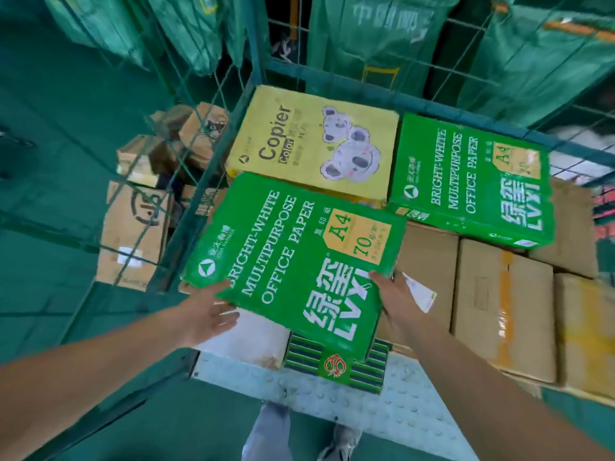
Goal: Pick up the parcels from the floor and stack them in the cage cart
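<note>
A green box of A4 office paper (293,257) lies tilted at the front left inside the cage cart (213,144). My left hand (208,314) grips its near left edge and my right hand (396,294) grips its near right corner. The box rests partly on a white parcel (246,337) and a green striped box (336,364). Behind it lies a yellow copier paper box (312,141), and a second green paper box (472,181) sits at the back right.
Several brown cartons (502,304) fill the cart's right side. More brown cartons (136,227) sit beyond the left mesh wall. Green sacks (372,38) hang behind the cart. The cart's studded metal floor (366,404) shows at the front, with my shoes (339,440) below on the green floor.
</note>
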A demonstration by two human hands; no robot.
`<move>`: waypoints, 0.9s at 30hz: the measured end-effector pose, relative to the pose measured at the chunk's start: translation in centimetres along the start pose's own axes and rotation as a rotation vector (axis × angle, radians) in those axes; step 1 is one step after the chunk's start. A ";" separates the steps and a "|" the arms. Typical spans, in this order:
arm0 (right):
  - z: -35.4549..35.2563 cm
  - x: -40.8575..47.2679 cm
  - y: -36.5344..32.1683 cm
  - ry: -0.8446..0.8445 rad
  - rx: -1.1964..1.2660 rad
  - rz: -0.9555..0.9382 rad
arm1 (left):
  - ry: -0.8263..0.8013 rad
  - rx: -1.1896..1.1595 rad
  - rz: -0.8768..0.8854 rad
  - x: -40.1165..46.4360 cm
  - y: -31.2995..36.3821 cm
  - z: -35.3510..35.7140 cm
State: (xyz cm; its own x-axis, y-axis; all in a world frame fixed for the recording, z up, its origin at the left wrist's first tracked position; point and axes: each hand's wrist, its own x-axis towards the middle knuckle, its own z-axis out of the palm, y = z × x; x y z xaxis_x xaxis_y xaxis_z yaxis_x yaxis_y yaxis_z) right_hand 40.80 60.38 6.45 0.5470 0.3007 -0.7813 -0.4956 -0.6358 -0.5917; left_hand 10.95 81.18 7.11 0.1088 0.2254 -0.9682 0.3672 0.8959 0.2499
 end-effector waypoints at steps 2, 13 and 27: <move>0.4 0.6 0.0 0.067 -0.050 0.001 | -0.027 0.014 -0.021 0.7 -0.4 0.4; 4.7 3.8 -0.5 0.125 -0.097 -0.108 | -0.002 0.046 0.003 4.0 0.7 0.6; 3.8 -0.4 -1.0 0.030 -0.134 -0.096 | -0.243 0.462 -0.027 -0.8 3.4 4.5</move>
State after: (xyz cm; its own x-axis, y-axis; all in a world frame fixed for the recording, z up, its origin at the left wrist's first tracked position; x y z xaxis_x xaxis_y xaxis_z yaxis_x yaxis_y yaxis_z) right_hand 38.53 63.55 6.57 0.6083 0.3444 -0.7151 -0.3468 -0.6950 -0.6298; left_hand 16.27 82.37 8.81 0.2852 0.0599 -0.9566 0.7359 0.6258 0.2586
